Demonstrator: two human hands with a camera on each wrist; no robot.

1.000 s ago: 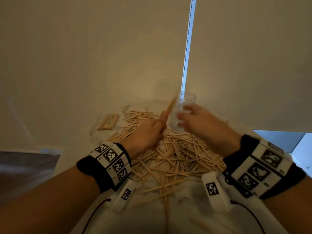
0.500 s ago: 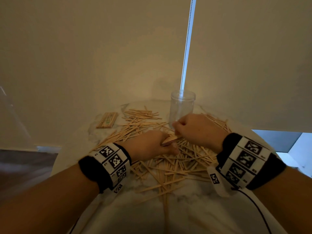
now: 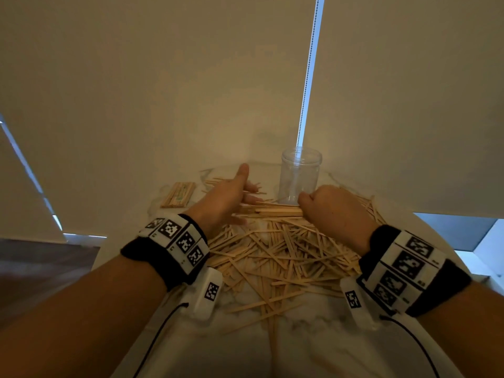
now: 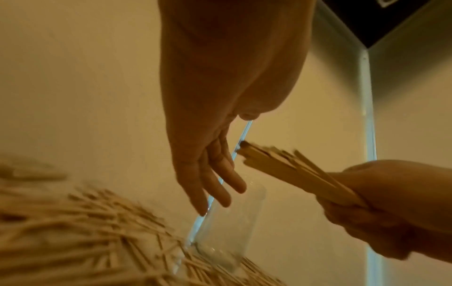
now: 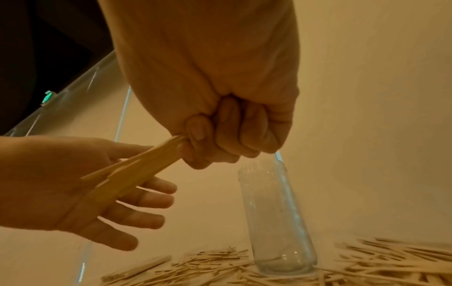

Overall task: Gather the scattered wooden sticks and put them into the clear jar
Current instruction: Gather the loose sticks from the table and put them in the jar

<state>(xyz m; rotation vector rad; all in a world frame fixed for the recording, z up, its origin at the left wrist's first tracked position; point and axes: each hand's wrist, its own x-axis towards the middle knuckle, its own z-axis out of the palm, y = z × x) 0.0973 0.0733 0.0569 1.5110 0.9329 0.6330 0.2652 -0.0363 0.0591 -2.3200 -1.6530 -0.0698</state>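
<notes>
Several wooden sticks (image 3: 275, 257) lie scattered in a heap on the white table (image 3: 300, 345). The clear jar (image 3: 299, 175) stands upright and looks empty at the far edge of the heap. My right hand (image 3: 331, 211) grips a bundle of sticks (image 3: 275, 210) level, just in front of the jar; the fist (image 5: 220, 135) and bundle (image 5: 137, 170) show in the right wrist view. My left hand (image 3: 231, 195) is open with fingers straight, its palm facing the free ends of the bundle (image 4: 293, 172). The left fingers (image 4: 215, 185) are spread.
A packed bundle of sticks (image 3: 178, 194) lies at the table's far left. A pale roller blind with a bead chain (image 3: 308, 77) hangs right behind the jar. The near part of the table is bare marble beyond a few stray sticks.
The left hand let go of the bundle and opened, moving up and left. The right hand now holds the bundle alone, turned level.
</notes>
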